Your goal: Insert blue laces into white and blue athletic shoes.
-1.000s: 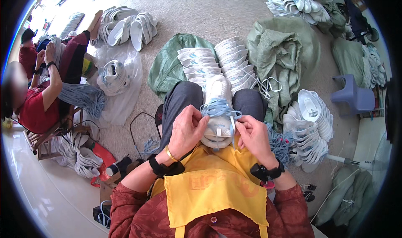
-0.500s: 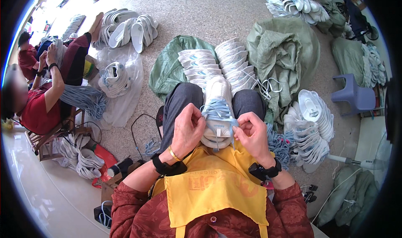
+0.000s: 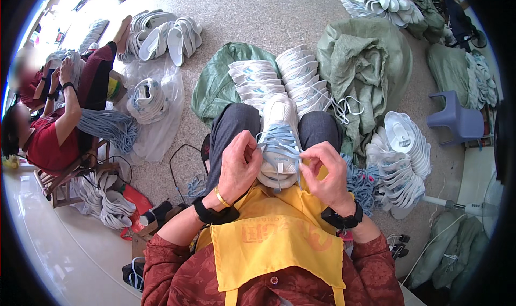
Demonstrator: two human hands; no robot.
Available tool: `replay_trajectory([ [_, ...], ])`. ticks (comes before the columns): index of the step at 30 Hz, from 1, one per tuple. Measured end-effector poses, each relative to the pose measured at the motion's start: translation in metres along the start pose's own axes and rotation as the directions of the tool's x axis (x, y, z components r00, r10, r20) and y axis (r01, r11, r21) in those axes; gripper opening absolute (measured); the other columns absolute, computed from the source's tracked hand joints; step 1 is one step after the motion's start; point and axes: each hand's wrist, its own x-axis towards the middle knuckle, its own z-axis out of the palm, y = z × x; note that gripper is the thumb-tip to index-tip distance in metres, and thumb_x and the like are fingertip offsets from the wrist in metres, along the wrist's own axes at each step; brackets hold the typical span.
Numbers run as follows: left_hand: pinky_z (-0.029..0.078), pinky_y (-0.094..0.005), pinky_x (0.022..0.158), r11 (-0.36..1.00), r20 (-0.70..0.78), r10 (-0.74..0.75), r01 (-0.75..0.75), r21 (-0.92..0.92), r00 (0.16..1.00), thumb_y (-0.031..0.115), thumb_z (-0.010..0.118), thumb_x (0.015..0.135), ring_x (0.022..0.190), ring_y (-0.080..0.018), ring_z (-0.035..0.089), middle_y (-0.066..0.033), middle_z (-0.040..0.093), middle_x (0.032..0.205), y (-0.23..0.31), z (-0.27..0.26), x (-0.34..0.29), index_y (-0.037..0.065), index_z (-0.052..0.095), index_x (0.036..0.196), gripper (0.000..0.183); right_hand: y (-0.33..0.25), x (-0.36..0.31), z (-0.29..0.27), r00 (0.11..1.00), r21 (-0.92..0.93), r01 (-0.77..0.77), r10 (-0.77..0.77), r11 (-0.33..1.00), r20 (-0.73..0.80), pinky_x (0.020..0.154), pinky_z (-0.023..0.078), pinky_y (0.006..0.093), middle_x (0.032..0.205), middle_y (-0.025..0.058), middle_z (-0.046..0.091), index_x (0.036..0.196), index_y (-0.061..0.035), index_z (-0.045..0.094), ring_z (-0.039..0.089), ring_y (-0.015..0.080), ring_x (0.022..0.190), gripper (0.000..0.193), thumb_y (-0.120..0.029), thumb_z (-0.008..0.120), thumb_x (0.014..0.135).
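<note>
Shoe (image 3: 279,112): one, white, between two knees (image 3: 321,129).
Print: small on tongue (image 3: 284,161), orange on yellow apron (image 3: 279,263).
Left hand (image 3: 239,163): pinches blue laces (image 3: 279,139).
Right hand (image 3: 327,177): fingertips at laces, grip unclear.

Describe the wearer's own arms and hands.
Dark red patterned fabric sleeves cover both arms partway. The ungloved left hand has a gold-coloured bangle and wide black wristband; the ungloved right hand, a black wrist strap bearing a small black device.

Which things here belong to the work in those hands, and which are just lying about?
In the work: nearest white shoe, its blue lace, left hand, right hand.
Seemingly just lying about: purple stool, crumpled green sack, fan.
</note>
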Motion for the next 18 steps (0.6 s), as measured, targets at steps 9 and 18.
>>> replay_trajectory([
  [9, 0.044, -0.03, 0.057, 1.0, 0.0, 0.002, -0.002, -0.001, 1.0, -0.009, 0.063, 0.088, 0.063, -0.0154, 0.052, -0.0078, 0.051, 0.079, 0.0, 0.0, 0.0, 0.0, 0.051, 0.092, 0.016, -0.003, 0.008, 0.008, 0.997, -0.133, 0.068, -0.065, 0.989, 0.032, 0.062, 0.054, 0.0335, 0.1, 0.0081, 0.061, 0.112, -0.0078, 0.07, 0.067, 0.0226, 0.071, 0.03, 0.006, 0.076, 0.086],
  [18, 0.043, -0.0276, 0.058, 1.0, 0.002, -0.007, 0.007, 0.008, 1.0, -0.006, 0.066, 0.091, 0.065, -0.0107, 0.051, -0.0039, 0.053, 0.078, -0.002, -0.001, 0.0, 0.001, 0.053, 0.093, 0.015, 0.001, 0.021, 0.011, 0.979, -0.34, 0.199, -0.199, 0.919, 0.037, 0.064, 0.056, 0.0391, 0.103, 0.0092, 0.061, 0.109, -0.0058, 0.069, 0.071, 0.0264, 0.078, 0.026, 0.005, 0.075, 0.086],
])
